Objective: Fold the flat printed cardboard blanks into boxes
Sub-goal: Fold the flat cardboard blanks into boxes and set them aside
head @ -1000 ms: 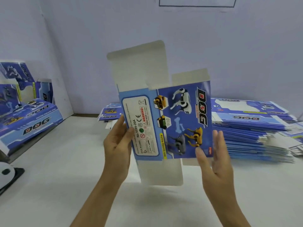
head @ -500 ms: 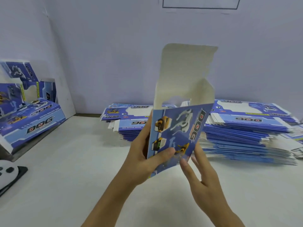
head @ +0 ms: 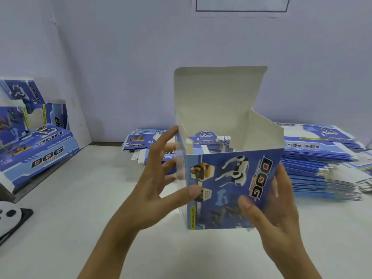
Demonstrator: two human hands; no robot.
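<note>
A blue printed cardboard box (head: 231, 178) with robot-dog pictures and the word "DOG" is held upright above the white table (head: 80, 208). It is opened into a square tube, and its white top flaps stand up. My left hand (head: 153, 194) holds its left edge, thumb on the front face and fingers spread along the left side. Gripping the lower right corner is my right hand (head: 275, 218), with the thumb in front and the fingers behind. The underside of the box is hidden.
A long pile of flat blue blanks (head: 322, 174) lies behind the box to the right, with a smaller pile (head: 141, 139) behind it to the left. Folded boxes (head: 40, 146) lean at the far left. A white and black object (head: 10, 216) sits at the left edge.
The flat blank was turned and squeezed open into a square tube. Both hands shifted from its outer edges to its left side and lower right corner.
</note>
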